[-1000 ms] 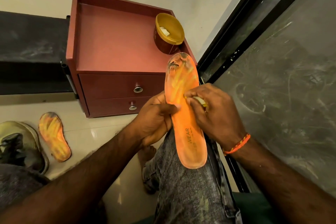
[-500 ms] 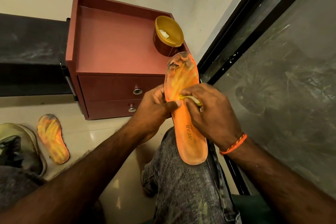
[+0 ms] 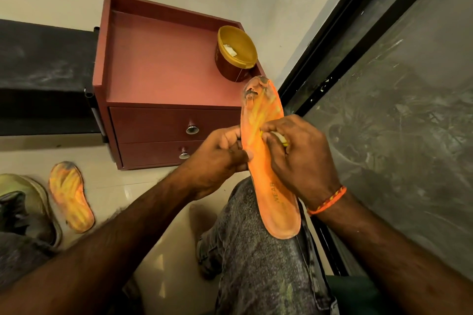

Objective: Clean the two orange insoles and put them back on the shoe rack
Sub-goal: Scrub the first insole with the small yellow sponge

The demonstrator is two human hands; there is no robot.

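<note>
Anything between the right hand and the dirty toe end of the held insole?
Nothing visible. The right hand pinches a small yellowish wiper, too hidden to identify, against the middle of the insole. The left hand grips its left edge. The stained toe end lies bare beyond the fingers.

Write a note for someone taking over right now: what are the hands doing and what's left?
Left hand grips the held insole by its edge, heel resting on the knee.
Right hand pinches a small yellowish scrubber against it.
Second insole lies on the floor beside a shoe, looking dirty.
Done: nothing finished; toe end looks grimy.
Left: finish this insole, clean the other, return both to the shoe rack.
</note>
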